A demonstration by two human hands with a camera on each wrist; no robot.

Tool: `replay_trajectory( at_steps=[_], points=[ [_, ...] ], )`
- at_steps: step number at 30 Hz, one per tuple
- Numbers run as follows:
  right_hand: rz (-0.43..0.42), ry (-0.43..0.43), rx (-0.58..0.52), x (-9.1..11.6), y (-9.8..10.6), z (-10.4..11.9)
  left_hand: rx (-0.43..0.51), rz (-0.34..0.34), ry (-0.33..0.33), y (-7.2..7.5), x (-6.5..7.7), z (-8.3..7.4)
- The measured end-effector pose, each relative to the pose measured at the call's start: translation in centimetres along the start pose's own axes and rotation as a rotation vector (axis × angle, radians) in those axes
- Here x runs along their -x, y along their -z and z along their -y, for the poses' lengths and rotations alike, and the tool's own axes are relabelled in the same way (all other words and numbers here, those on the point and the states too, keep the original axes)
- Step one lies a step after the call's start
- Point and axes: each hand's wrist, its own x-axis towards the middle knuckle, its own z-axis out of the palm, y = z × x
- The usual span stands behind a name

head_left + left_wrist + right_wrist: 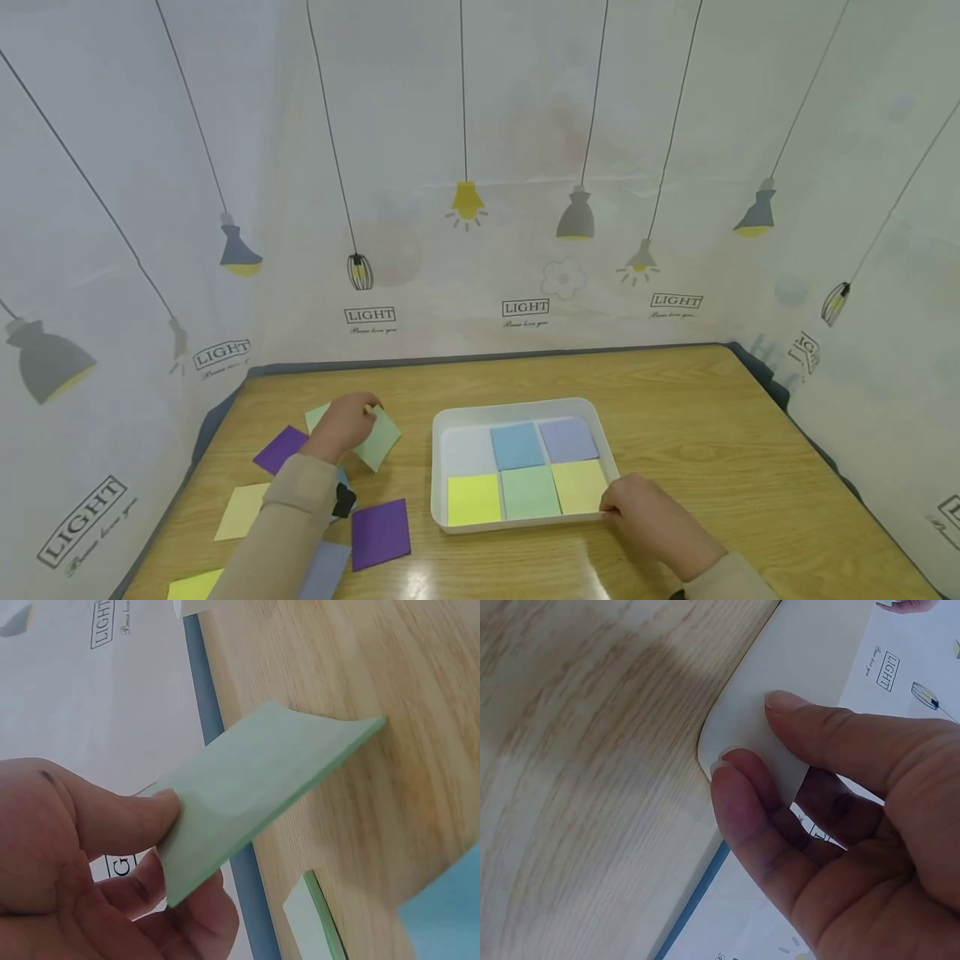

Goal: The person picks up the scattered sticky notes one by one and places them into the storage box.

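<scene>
Nearest the person, a yellow pad (pixel 193 586) and a lavender pad (pixel 324 571) are lying to the left of the white tray (pixel 467 450) and nearer than it, while a purple pad (pixel 381 535) is resting on the bench (pixel 465 571) just beside the tray's near left corner. At the tray's near right corner, the right grip (pixel 652 512) is pinching the wall, thumb and fingers closing against it. Inside the tray, a pale yellow pad (pixel 579 486) is sitting by that same corner.

Farther off, left of the tray, the left grip (pixel 347 425) is holding a green pad (pixel 255 776) near one edge — thumb above, fingers below, parting only by the pad's thickness. The pad is looking light and rather soft, bowing a little, so a gentle pinch at the edge is probably serving best; hard squeezing would likely be creasing it. It is appearing square, offering no clear long axis; it is tilting over the bench, its free side pointing towards the tray. The tray's long axis is running left to right. Beyond the tray, a printed backdrop (pixel 450 308) is standing.
</scene>
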Motion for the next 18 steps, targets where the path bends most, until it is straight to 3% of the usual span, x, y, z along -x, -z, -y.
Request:
replay_trajectory(
  at_steps=[9, 18],
  points=[
    [-0.005, 0.003, -0.008, -0.1, -0.2, -0.2, 0.006, -0.004, -0.009, 0.2, -0.4, -0.4],
    [-0.004, -0.031, -0.005, -0.2, -0.5, -0.4, 0.038, 0.038, 0.006, 0.7, -0.3, -1.8]
  ],
)
